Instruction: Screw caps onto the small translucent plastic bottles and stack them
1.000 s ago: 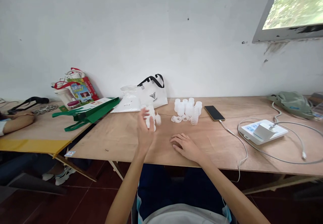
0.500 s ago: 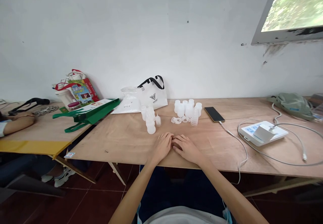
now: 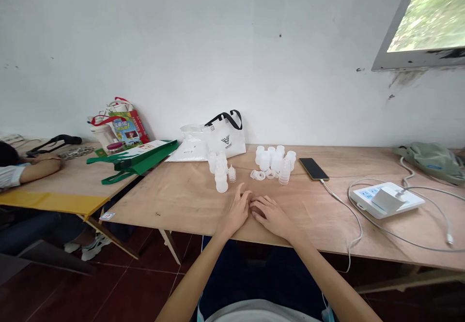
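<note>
My left hand (image 3: 238,211) rests on the wooden table near its front edge, its index finger lifted and apart from the others, with nothing in it. Beside it, my right hand (image 3: 269,214) lies on the tabletop, fingers stretched out and slightly bent, also holding nothing. The fingertips of both hands are close together; whether they touch I cannot tell. Just beyond my left hand stand several translucent white bottles (image 3: 221,181) and a small stack with a pointed nozzle cap (image 3: 231,173). Farther right are several translucent white containers (image 3: 264,160), loose plastic rings (image 3: 258,175) and a clear stacked piece (image 3: 285,173).
A white bag (image 3: 225,140) with black handles and a white plastic package (image 3: 189,145) lie behind. A green bag (image 3: 145,160) bridges two tables. To the right are a phone (image 3: 314,169), a power strip (image 3: 378,193) with cables and a grey-green cloth item (image 3: 432,161). A person's arm (image 3: 41,167) rests far left.
My left hand's index finger has lifted away from the other fingers. The view has turned slightly left, so the scene sits farther right. The things on the table have not moved.
</note>
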Available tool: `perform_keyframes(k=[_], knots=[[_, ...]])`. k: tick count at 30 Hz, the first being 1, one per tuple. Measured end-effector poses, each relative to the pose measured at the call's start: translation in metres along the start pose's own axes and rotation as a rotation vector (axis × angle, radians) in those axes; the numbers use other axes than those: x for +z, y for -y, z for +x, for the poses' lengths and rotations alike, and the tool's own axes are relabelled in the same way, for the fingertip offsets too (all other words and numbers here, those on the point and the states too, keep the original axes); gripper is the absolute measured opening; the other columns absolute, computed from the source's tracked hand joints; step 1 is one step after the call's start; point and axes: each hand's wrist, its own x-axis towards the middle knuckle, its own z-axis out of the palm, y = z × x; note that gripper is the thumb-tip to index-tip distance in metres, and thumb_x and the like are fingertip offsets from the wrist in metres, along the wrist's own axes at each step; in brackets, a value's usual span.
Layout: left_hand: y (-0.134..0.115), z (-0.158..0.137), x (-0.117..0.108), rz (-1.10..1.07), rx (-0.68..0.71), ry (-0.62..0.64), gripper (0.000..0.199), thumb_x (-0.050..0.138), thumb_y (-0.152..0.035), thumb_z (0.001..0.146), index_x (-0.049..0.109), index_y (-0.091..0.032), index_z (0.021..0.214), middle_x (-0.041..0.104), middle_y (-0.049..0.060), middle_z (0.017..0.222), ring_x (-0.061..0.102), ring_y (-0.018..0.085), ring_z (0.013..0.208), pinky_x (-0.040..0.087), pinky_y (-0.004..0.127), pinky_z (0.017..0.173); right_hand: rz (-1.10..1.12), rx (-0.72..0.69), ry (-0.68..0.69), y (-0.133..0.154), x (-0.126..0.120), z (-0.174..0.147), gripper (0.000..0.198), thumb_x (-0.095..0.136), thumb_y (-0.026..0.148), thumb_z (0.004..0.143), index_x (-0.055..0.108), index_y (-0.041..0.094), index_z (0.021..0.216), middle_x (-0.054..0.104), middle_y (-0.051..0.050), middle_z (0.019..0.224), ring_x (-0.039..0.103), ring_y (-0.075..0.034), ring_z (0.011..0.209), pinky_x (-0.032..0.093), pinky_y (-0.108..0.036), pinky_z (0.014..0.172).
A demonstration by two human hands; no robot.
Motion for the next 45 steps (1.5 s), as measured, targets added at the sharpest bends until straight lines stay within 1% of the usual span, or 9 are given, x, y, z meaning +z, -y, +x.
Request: perform_keyframes(k=[7, 12, 15, 19, 23, 27, 36, 41, 45], knots=[[-0.021, 0.016, -0.001, -0.144, -0.212, -0.085, 0.055, 0.048, -0.026, 0.098, 0.030, -0.018, 0.149, -0.010, 0.022, 0.167, 0.033, 0.039, 0.149, 0.041, 0.053, 0.112, -0.009, 0.019, -0.003, -0.001, 0.002, -0.002, 0.016, 0.055, 0.024, 0.099, 0.062, 0.024, 0.114, 0.065, -0.007, 0.123, 0.057, -0.027, 0.111, 0.048, -0.044, 0.095], [-0.021, 0.041, 0.004, -0.269, -0.366, -0.079, 0.073, 0.056, -0.031, 0.093, 0.019, -0.013, 0.154, -0.020, 0.022, 0.166, 0.007, 0.037, 0.156, 0.023, 0.052, 0.123, -0.001, 0.011, -0.009, -0.001, 0.003, -0.001, 0.013, 0.054, 0.025, 0.099, 0.063, 0.023, 0.108, 0.066, -0.007, 0.115, 0.057, -0.027, 0.106, 0.048, -0.044, 0.093], [-0.019, 0.044, 0.006, -0.303, -0.393, -0.039, 0.075, 0.058, -0.032, 0.091, 0.021, -0.011, 0.153, -0.012, 0.022, 0.168, 0.002, 0.035, 0.157, 0.018, 0.050, 0.125, 0.053, 0.025, -0.051, -0.002, 0.002, 0.001, 0.015, 0.049, 0.020, 0.099, 0.062, 0.023, 0.105, 0.067, -0.007, 0.110, 0.060, -0.026, 0.103, 0.048, -0.042, 0.092], [-0.010, 0.027, 0.004, -0.318, -0.360, 0.032, 0.066, 0.047, -0.037, 0.097, 0.022, -0.013, 0.154, 0.020, 0.021, 0.166, 0.019, 0.030, 0.155, 0.022, 0.049, 0.125, 0.257, 0.176, -0.181, -0.006, 0.000, 0.005, 0.021, 0.039, 0.015, 0.099, 0.058, 0.024, 0.099, 0.067, -0.003, 0.097, 0.064, -0.020, 0.086, 0.051, -0.034, 0.078], [-0.004, 0.009, -0.003, -0.132, -0.179, 0.224, 0.053, 0.044, -0.031, 0.096, 0.041, -0.016, 0.147, 0.033, 0.016, 0.163, 0.020, 0.030, 0.155, 0.018, 0.051, 0.126, 0.374, 0.251, -0.265, -0.007, -0.002, 0.024, 0.013, 0.043, 0.022, 0.097, 0.050, 0.025, 0.107, 0.067, -0.005, 0.109, 0.067, -0.019, 0.091, 0.052, -0.035, 0.084], [-0.012, 0.003, -0.011, -0.007, -0.023, 0.264, 0.054, 0.042, -0.032, 0.098, 0.042, -0.018, 0.149, 0.037, 0.013, 0.161, 0.024, 0.030, 0.154, 0.017, 0.052, 0.126, 0.335, 0.212, -0.129, -0.008, 0.006, 0.069, 0.032, 0.055, 0.020, 0.089, 0.042, 0.021, 0.119, 0.065, -0.009, 0.112, 0.067, -0.022, 0.093, 0.052, -0.037, 0.085], [-0.035, -0.008, -0.029, 0.008, 0.115, 0.513, 0.048, 0.050, -0.031, 0.095, 0.052, -0.017, 0.141, 0.048, 0.012, 0.154, 0.038, 0.029, 0.147, 0.032, 0.045, 0.122, 0.288, 0.324, -0.133, -0.013, 0.053, 0.154, 0.083, 0.065, 0.007, 0.077, 0.023, 0.015, 0.148, 0.060, -0.021, 0.132, 0.060, -0.032, 0.121, 0.045, -0.044, 0.100], [-0.040, -0.013, -0.037, -0.060, 0.158, 0.499, 0.044, 0.055, -0.030, 0.093, 0.058, -0.020, 0.136, 0.058, 0.011, 0.145, 0.050, 0.030, 0.138, 0.039, 0.044, 0.117, 0.277, 0.364, -0.178, -0.020, 0.060, 0.160, 0.076, 0.062, 0.007, 0.080, 0.030, 0.018, 0.147, 0.066, -0.016, 0.127, 0.063, -0.030, 0.116, 0.047, -0.041, 0.096], [-0.048, -0.008, -0.046, 0.011, 0.063, 0.406, 0.030, 0.043, -0.027, 0.098, 0.073, -0.023, 0.095, 0.076, 0.007, 0.106, 0.070, 0.026, 0.103, 0.052, 0.038, 0.091, 0.263, 0.363, -0.223, -0.026, 0.058, 0.154, 0.069, 0.059, 0.010, 0.084, 0.032, 0.019, 0.147, 0.067, -0.014, 0.126, 0.064, -0.029, 0.114, 0.048, -0.039, 0.094]])
